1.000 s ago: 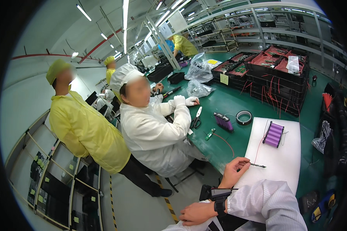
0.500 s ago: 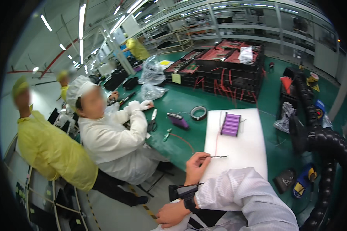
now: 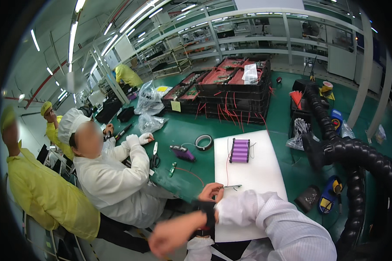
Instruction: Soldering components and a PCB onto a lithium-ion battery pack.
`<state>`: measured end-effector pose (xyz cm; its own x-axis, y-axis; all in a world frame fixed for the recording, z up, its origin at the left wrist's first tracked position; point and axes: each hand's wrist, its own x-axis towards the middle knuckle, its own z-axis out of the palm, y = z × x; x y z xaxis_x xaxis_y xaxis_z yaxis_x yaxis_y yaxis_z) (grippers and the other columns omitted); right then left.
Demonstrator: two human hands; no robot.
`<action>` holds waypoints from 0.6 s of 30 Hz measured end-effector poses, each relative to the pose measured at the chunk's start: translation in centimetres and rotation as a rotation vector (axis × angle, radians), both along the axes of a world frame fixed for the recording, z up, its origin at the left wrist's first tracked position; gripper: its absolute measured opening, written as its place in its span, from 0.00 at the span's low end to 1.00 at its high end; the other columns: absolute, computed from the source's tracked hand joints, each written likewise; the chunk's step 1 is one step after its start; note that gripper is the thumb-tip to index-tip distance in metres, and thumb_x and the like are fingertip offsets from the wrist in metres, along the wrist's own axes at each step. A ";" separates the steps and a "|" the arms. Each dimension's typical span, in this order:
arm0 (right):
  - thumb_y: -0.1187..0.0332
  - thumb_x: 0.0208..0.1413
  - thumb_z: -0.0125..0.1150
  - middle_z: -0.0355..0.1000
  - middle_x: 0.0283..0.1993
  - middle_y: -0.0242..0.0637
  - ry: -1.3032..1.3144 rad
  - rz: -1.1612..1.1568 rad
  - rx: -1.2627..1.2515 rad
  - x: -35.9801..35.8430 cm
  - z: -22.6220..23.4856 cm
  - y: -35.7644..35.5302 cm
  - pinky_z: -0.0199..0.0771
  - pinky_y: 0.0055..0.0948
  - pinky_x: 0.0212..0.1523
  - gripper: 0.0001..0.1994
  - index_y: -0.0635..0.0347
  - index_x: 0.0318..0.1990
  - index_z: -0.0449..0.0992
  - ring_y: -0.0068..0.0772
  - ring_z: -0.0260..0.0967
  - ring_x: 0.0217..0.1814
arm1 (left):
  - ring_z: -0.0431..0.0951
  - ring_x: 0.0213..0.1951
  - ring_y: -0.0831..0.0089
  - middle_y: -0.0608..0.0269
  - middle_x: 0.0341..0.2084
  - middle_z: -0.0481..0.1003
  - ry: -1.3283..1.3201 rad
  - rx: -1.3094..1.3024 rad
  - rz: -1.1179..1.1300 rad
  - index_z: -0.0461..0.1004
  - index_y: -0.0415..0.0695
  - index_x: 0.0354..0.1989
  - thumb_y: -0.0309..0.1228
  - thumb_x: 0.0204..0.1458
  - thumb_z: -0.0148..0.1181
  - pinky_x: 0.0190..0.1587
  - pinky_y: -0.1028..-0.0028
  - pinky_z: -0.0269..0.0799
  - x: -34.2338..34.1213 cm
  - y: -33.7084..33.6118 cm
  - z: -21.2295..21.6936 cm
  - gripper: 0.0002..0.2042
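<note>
My left hand (image 3: pixel 211 192) rests at the near left edge of a white board (image 3: pixel 261 182) on the green table. It pinches a thin metal tool (image 3: pixel 233 187) that points right. A thin red wire (image 3: pixel 227 167) runs from near the tool's tip up toward a purple pack of cylindrical cells (image 3: pixel 240 150) lying on the board. My right arm, in a white sleeve, crosses in front of the left wrist and wears a black wrist strap (image 3: pixel 207 213). My right hand (image 3: pixel 169 237) hangs lower left over the floor, blurred, and I see nothing in it.
A co-worker in white (image 3: pixel 113 182) sits close on the left, and a person in yellow (image 3: pixel 43 195) is beyond. On the green table lie a tape roll (image 3: pixel 203 142), a purple part (image 3: pixel 183 153) and pliers (image 3: pixel 155 152). Black trays with red wires (image 3: pixel 235 98) stand behind, and a black corrugated hose (image 3: pixel 366 158) is at right.
The view has swung, so the table sits more central. My left hand keeps the tool at the board's edge. My right hand has moved lower left and blurred.
</note>
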<state>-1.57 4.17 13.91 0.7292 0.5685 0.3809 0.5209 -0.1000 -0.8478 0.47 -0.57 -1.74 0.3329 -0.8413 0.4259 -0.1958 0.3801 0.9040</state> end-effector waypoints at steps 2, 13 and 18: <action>0.67 0.60 0.60 0.80 0.34 0.33 -0.103 -0.585 0.115 -0.9 4.4 -8.5 0.78 0.29 0.38 0.08 0.59 0.43 0.80 0.26 0.78 0.35 | 0.80 0.37 0.76 0.58 0.41 0.78 -0.869 -0.334 0.352 0.80 0.38 0.43 0.19 0.54 0.66 0.38 0.79 0.76 0.3 -0.5 -1.5 0.08; 0.62 0.55 0.60 0.79 0.43 0.50 -0.337 -2.475 -0.077 -7.4 5.0 -42.2 0.62 0.47 0.62 0.12 0.59 0.35 0.86 0.56 0.70 0.53 | 0.80 0.35 0.79 0.60 0.38 0.79 -0.115 0.003 0.018 0.79 0.35 0.42 0.16 0.53 0.65 0.37 0.80 0.76 -2.3 -0.9 2.1 0.09; 0.58 0.55 0.58 0.78 0.53 0.46 -0.277 -2.778 -0.119 -11.1 5.2 -46.6 0.57 0.51 0.66 0.16 0.58 0.41 0.86 0.53 0.57 0.68 | 0.81 0.35 0.77 0.58 0.39 0.79 -0.177 0.016 0.004 0.80 0.36 0.43 0.16 0.52 0.65 0.37 0.79 0.77 -3.1 -1.5 3.0 0.09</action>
<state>-12.62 -42.48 19.15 -0.4675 -0.6861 0.5574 -0.5636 -0.2544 -0.7859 -2.67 -2.08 1.27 0.2569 -0.8475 0.4645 -0.3542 0.3646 0.8611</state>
